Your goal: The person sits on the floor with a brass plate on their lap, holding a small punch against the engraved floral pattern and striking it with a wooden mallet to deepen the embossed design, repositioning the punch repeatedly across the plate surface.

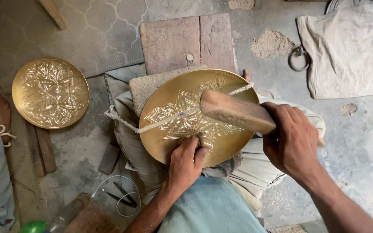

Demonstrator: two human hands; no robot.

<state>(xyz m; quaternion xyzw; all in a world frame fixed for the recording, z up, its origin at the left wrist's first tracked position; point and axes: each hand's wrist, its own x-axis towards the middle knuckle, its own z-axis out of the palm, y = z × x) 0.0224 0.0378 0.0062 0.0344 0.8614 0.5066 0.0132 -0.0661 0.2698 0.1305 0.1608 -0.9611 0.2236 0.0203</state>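
your left hand [185,162] sits on the lower edge of the brass plate [169,129], fingers pinched shut around a small chisel [200,139] whose tip touches the engraved floral pattern. your right hand [291,142] is closed around the handle end of a wooden mallet [234,111]; the mallet head hangs over the plate's centre, just above and right of the chisel. the plate lies tilted on a stone block [145,86] over your lap, with a rope [124,123] drawn across its face from lower left to upper right. a second engraved brass plate [50,92] lies flat on the floor well to the left, apart from both hands. scissors [124,196] lie on the floor near your left forearm. a metal ring [298,58] lies beside a cloth [350,47] at upper right.
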